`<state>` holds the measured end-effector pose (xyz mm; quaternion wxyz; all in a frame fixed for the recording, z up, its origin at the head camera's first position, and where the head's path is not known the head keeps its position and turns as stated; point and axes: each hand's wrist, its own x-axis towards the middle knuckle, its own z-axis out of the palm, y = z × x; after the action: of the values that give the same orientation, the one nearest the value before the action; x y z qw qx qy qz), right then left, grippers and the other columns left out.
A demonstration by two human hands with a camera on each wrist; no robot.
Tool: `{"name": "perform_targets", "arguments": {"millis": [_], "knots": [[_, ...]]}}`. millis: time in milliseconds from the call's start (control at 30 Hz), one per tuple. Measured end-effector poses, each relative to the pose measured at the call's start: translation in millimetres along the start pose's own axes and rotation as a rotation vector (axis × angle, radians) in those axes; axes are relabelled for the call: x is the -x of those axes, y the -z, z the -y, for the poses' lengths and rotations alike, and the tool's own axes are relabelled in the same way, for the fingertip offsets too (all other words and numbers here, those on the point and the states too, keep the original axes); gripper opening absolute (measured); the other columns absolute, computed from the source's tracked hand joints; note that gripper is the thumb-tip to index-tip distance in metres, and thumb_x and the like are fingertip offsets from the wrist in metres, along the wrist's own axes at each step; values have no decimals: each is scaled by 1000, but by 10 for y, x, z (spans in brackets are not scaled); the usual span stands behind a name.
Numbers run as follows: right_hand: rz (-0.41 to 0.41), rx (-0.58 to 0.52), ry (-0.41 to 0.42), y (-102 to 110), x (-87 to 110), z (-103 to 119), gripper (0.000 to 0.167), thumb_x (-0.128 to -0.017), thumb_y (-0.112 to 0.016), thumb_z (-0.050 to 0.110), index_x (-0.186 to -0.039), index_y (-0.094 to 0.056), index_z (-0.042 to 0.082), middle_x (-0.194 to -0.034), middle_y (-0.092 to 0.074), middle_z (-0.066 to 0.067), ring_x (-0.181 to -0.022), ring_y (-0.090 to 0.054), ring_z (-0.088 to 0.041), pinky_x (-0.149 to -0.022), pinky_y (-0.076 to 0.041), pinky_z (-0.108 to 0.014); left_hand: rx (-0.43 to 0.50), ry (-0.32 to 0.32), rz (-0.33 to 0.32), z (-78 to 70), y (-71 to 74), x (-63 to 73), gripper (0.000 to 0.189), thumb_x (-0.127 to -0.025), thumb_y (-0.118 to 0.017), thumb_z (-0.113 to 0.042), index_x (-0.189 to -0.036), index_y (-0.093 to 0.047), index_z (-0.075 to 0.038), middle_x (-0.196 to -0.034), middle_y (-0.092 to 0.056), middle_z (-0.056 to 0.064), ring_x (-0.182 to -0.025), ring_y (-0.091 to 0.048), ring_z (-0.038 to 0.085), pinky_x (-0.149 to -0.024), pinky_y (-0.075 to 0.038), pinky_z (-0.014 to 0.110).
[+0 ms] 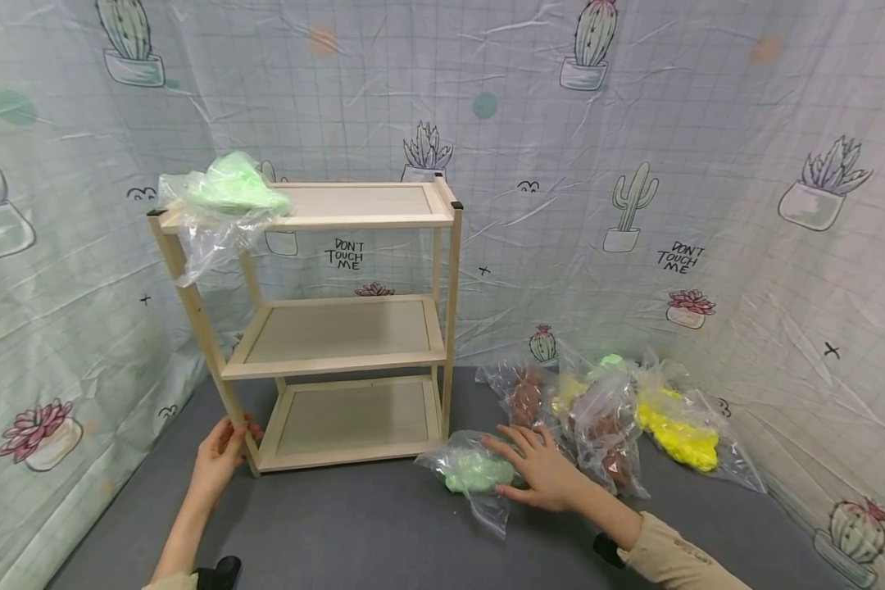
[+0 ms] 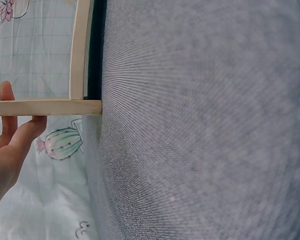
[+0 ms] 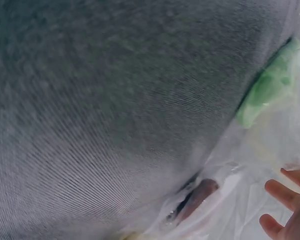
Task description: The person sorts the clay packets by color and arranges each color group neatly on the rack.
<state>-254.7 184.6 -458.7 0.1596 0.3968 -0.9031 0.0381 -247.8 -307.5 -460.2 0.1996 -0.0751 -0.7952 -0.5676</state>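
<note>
A small three-tier wooden shelf (image 1: pixel 339 369) stands on the grey surface. Low on its front left leg, my left hand (image 1: pixel 221 459) grips the wood, thumb on one side and fingers on the other, as the left wrist view (image 2: pixel 10 145) also shows. Beside the shelf's right end lies a clear plastic bag of pale green stuff (image 1: pixel 479 471). Over this bag's right side my right hand (image 1: pixel 546 471) is spread; whether it touches the plastic I cannot tell. In the right wrist view, its fingers (image 3: pixel 282 195) are apart and hold nothing.
Another bag of green stuff (image 1: pixel 236 188) lies on the top tier's left end, its plastic hanging over the front. To the right, bags with brown contents (image 1: pixel 608 442) and yellow contents (image 1: pixel 678 430) lie in a heap. A cactus-print cloth (image 1: pixel 516 147) hangs behind.
</note>
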Motion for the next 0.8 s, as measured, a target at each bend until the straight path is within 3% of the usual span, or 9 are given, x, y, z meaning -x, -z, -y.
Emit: {"name": "perform_targets", "arguments": {"millis": [300,800], "knots": [[52,-51,-9,-111,10,-12,68,-83,-53,52,-140,-26,27,-139,-34,-14,-123,-38,-33,-92,-24,-63,33,1,8,27,11,-10,20,-95,-38,-16,-111,-50,-17,-91,-59,-21,-84,-56,-8,-62,-45,22],[150,28,38,-204,-26,26,69,-86,-43,57,-142,-20,24,-141,-30,-17,-124,-37,-34,-91,-25,-66,19,12,7,14,-3,-5,20,-96,-37,-20,-112,-49,-17,-89,-56,-27,-85,-56,-10,-63,-44,20]]}}
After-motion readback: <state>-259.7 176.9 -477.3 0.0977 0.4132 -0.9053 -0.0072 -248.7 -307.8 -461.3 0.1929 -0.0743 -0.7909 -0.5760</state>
